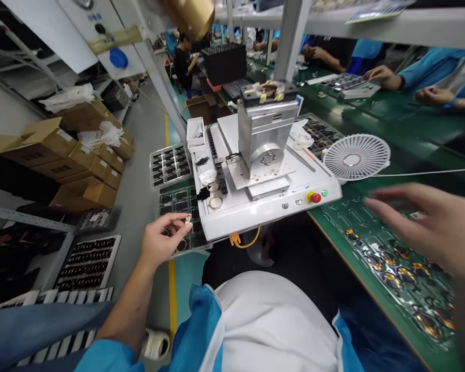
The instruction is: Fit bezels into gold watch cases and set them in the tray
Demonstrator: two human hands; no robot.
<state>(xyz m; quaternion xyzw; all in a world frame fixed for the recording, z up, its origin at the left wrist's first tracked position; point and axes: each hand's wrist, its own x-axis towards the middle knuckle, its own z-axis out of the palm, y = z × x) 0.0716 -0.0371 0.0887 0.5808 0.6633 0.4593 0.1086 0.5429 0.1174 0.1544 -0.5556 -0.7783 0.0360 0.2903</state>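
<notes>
My left hand [163,236] is closed in a pinch around a small gold-coloured piece [188,218], whose exact kind I cannot make out. Beneath that hand lies a clear tray [174,199] of dark parts, with a round ring-like part in it. My right hand [430,222], blurred by motion, hovers above a clear plastic tray [366,243] of round gold-and-black parts [405,274]. Its fingers look apart, with nothing visible between them. Between my hands stands a white machine [251,219] carrying a metal block fixture [267,129]. Gold rings [216,202] rest on its left edge.
A red stop button [315,198] sits on the machine's front. Beyond its right corner lies a white round fan [356,157]. Another tray of dark parts [170,165] is at the left. Cardboard boxes [54,150] stand farther left. Co-workers' hands [385,77] are across the green table.
</notes>
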